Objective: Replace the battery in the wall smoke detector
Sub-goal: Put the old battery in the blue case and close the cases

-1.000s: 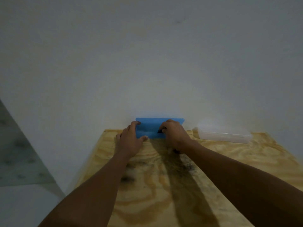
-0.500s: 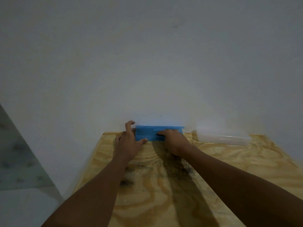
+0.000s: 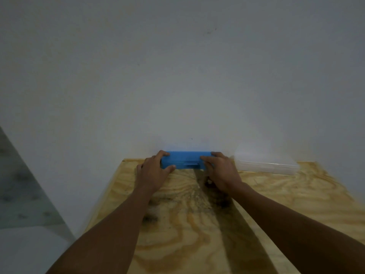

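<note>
Blue box (image 3: 185, 159) against wall, long axis left-right | left hand (image 3: 153, 171) grips left end | right hand (image 3: 219, 171) grips right end

No text, label or number can be read on anything here.

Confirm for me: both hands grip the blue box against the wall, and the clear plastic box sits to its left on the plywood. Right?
Not quite. In the head view the clear plastic box sits to the right of the blue box, not its left. The rest holds: the left hand and right hand grip the blue box's ends, against the wall, on the plywood.
</note>
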A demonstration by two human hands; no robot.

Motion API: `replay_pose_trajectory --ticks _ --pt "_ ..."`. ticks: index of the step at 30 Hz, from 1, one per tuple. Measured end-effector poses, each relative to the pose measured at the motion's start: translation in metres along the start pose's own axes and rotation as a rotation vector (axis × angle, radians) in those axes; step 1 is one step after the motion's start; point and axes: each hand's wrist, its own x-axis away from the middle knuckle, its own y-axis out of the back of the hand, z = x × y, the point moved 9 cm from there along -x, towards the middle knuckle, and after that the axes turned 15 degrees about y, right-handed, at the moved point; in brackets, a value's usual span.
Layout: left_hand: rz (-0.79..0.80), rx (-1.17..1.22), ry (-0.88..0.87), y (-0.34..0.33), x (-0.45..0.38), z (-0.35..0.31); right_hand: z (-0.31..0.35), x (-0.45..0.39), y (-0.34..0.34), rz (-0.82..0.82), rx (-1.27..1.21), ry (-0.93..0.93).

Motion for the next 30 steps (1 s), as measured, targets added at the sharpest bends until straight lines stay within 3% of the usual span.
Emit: replay_pose_trajectory --ticks 12,17,23,27,30 --pt "-0.007 0.002 -0.027 -0.001 0.001 -0.004 -0.008 0.002 -0.015 0.052 0.025 -0.034" --pt "-0.058 -0.156 -0.092 -0.003 0.01 -0.014 -0.007 0.007 -0.007 0.244 0.01 0.015" --pt "-0.188 -0.202 -0.271 0.004 0.041 -0.062 -0.041 0.021 0.06 -0.006 0.049 -0.046" --pt "0.094 0.026 -0.455 -0.024 0.069 -0.141 -0.09 0.04 0.093 -0.018 0.128 -0.145" --pt "0.237 0.041 -0.479 -0.057 0.081 -0.184 -0.123 0.055 0.105 0.013 0.14 -0.25"
